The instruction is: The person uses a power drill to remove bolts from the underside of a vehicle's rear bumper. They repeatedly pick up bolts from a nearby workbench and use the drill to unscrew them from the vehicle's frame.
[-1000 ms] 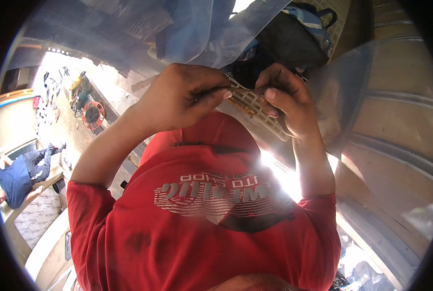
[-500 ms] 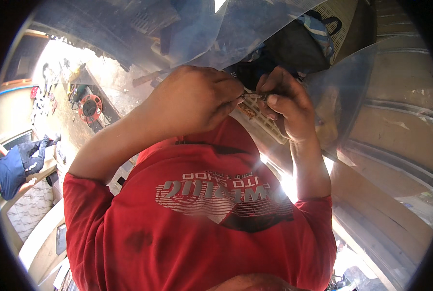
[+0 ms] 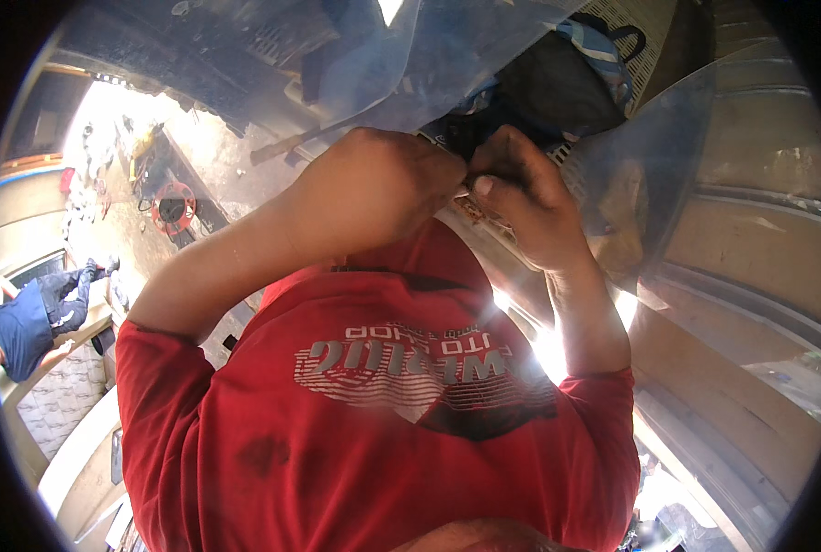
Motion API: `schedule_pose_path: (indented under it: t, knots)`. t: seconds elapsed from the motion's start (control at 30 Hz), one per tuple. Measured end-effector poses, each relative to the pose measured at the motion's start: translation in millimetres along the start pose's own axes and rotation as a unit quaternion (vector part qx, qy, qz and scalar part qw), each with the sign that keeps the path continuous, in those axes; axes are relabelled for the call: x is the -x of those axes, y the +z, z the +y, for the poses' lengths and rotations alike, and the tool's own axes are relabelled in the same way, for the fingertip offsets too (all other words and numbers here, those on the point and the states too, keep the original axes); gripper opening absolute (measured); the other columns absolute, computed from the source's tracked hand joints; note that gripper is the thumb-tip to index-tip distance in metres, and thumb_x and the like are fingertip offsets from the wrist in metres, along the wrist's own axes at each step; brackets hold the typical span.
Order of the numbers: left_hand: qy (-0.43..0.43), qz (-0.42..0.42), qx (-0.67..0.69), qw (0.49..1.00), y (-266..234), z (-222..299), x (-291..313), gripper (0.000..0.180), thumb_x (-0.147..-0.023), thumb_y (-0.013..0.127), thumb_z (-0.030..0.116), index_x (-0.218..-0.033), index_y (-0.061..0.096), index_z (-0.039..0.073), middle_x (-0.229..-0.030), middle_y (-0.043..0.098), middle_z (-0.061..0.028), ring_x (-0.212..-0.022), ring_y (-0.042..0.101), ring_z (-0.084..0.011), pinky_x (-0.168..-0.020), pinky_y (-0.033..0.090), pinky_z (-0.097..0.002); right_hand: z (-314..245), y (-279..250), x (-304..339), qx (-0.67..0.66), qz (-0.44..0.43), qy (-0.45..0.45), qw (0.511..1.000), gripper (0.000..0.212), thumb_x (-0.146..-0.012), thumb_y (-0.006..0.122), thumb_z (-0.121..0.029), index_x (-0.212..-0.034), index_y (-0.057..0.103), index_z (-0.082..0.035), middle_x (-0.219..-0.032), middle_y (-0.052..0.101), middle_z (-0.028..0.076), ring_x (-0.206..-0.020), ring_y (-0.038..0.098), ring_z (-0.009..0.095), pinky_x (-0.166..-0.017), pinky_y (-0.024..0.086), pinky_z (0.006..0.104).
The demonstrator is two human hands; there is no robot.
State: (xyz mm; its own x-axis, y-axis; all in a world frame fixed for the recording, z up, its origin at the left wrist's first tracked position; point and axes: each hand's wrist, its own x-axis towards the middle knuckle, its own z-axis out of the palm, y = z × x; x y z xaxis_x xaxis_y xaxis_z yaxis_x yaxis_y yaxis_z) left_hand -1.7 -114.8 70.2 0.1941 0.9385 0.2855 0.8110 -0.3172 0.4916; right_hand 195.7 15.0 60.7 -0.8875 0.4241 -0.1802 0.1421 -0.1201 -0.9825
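My left hand (image 3: 383, 189) is raised in front of my chest, its back toward the view and its fingers curled closed. My right hand (image 3: 530, 202) meets it fingertip to fingertip, thumb and forefinger pinched together. Whatever is gripped between them is very small and mostly covered by the fingers; its kind does not show. Both hands are above the lap, just beyond the front of the red shirt (image 3: 383, 442).
Clear plastic sheeting (image 3: 337, 83) hangs ahead, beside a dark bag (image 3: 562, 87) with blue stripes. Tan panels (image 3: 751, 267) stand on the right. An orange cable reel (image 3: 173, 209) lies on the ground at left, and a person (image 3: 24, 327) in dark clothes is farther left.
My right hand has moved left and my two hands have come together. The thin metallic-looking piece that showed between the fingertips is now mostly hidden.
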Motion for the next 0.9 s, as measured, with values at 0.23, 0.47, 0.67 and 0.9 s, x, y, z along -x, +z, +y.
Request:
schedule_pose_path:
  t: [0.23, 0.47, 0.67, 0.9]
  knots:
    - [-0.072, -0.041, 0.138, 0.987, -20.7, -0.7, 1.3, 0.017, -0.093, 0.069, 0.015, -0.103, 0.073, 0.002, -0.092, 0.073, -0.0169, -0.082, 0.072, -0.0353, -0.071, 0.056, -0.0428, 2.8, -2.3, 2.3, 0.022, -0.021, -0.055, 0.998, 0.021, -0.098, 0.066, -0.015, -0.113, 0.059, -0.003, -0.104, 0.061, 0.004, -0.099, 0.057, 0.013, -0.088, 0.049, 0.0312]
    - [-0.029, 0.019, 0.15, 0.988, -17.7, -6.7, 7.2, 0.017, -0.094, 0.068, 0.012, -0.105, 0.073, -0.001, -0.089, 0.072, -0.0184, -0.077, 0.069, -0.0357, -0.068, 0.054, -0.0412, 0.0, -5.6, 3.5, -0.02, -0.044, -0.005, 0.999, 0.027, -0.101, 0.068, -0.024, -0.117, 0.06, -0.003, -0.102, 0.063, 0.003, -0.093, 0.057, 0.011, -0.082, 0.049, 0.0287]
    - [-0.136, -0.014, 0.252, 0.958, -29.0, 3.3, 9.0, 0.018, -0.095, 0.069, 0.012, -0.106, 0.073, -0.001, -0.083, 0.071, -0.0185, -0.074, 0.068, -0.0328, -0.067, 0.052, -0.0381, -0.7, -1.5, 4.8, 0.008, -0.027, -0.052, 0.998, 0.027, -0.1, 0.069, -0.023, -0.117, 0.061, -0.003, -0.097, 0.064, 0.003, -0.085, 0.056, 0.008, -0.072, 0.047, 0.0249]
    - [-0.043, 0.02, 0.134, 0.99, -23.6, -4.9, 15.2, 0.018, -0.091, 0.071, 0.011, -0.106, 0.073, 0.001, -0.094, 0.074, -0.0165, -0.083, 0.072, -0.035, -0.072, 0.056, -0.0405, -0.6, -1.1, 5.3, -0.071, -0.06, 0.011, 0.996, 0.024, -0.103, 0.065, -0.021, -0.118, 0.055, -0.004, -0.093, 0.058, 0.001, -0.079, 0.052, 0.008, -0.068, 0.045, 0.0247]
